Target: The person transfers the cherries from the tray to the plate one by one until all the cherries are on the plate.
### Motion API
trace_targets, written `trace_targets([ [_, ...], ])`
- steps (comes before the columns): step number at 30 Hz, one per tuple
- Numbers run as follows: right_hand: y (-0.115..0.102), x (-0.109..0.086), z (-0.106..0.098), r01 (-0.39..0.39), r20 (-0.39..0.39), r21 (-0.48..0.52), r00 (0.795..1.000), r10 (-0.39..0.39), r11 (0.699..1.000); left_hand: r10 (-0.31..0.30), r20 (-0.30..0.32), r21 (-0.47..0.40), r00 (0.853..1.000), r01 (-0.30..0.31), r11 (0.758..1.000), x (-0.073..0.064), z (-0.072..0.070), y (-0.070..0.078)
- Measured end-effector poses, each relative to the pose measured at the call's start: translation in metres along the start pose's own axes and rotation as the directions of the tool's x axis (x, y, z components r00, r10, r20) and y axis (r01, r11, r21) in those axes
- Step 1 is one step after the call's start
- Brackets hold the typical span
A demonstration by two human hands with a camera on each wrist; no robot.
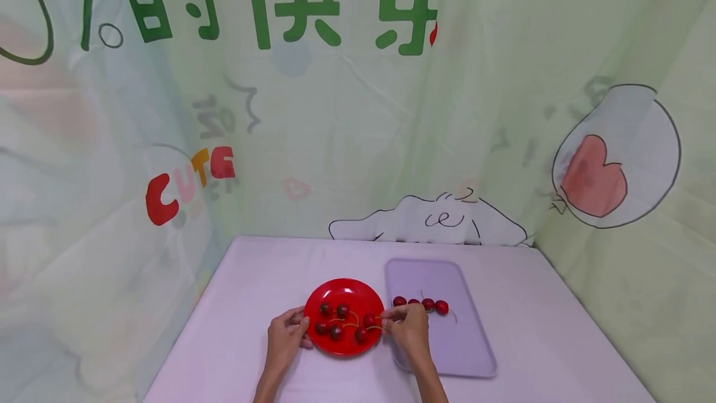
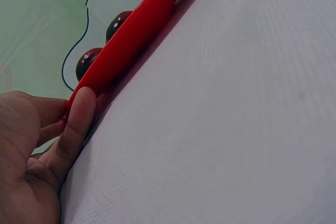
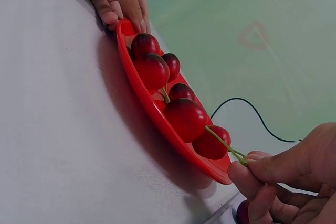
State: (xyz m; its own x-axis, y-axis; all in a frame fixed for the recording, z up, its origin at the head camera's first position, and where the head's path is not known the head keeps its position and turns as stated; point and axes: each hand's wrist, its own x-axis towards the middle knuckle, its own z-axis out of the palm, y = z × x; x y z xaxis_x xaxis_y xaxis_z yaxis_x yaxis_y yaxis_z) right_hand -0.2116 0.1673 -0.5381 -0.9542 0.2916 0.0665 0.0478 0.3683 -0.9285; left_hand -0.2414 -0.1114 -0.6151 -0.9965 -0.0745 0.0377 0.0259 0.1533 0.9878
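Note:
A red plate point(image 1: 348, 288) holds several dark red cherries. My left hand point(image 1: 285, 336) grips its left rim, thumb on the near side, as the left wrist view shows too. At the plate's right edge, my right hand point(image 1: 410, 330) pinches the joined green stems point(image 3: 226, 144) of two cherries between thumb and fingertip. Of that pair, the larger-looking cherry point(image 3: 185, 120) and the other cherry point(image 3: 212, 143) lie over the plate's right side; whether they touch it I cannot tell. The other cherries point(image 1: 336, 332) sit on the plate's left half.
A pale purple tray point(image 1: 453, 350) lies to the right of the plate, partly behind my right hand. Several cherries point(image 1: 442, 308) form a row across it, with thin stems. The white-covered table point(image 1: 268, 266) meets a printed curtain point(image 1: 363, 142) at the back and sides.

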Motion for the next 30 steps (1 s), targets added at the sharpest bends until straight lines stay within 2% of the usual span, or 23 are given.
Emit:
trace_targets([
  [13,0.009,0.007,0.01,0.067,-0.029,-0.095,0.997,-0.07,0.993,-0.017,-0.013,0.003,1.0,0.017,1.0,-0.001,0.0,0.003],
  [21,0.003,0.01,0.016,0.099,-0.038,-0.12,0.994,-0.104,0.988,0.007,-0.016,-0.006,1.0,-0.007,1.0,0.003,0.0,0.002],
  [25,0.004,0.012,0.021,0.096,-0.035,-0.148,0.994,-0.102,0.984,-0.009,-0.018,0.001,1.0,0.009,1.0,0.005,0.0,0.0],
  [30,0.007,0.012,0.026,0.131,-0.054,-0.195,0.988,-0.144,0.972,-0.021,-0.01,-0.007,1.0,0.021,1.0,0.005,0.0,-0.002],
])
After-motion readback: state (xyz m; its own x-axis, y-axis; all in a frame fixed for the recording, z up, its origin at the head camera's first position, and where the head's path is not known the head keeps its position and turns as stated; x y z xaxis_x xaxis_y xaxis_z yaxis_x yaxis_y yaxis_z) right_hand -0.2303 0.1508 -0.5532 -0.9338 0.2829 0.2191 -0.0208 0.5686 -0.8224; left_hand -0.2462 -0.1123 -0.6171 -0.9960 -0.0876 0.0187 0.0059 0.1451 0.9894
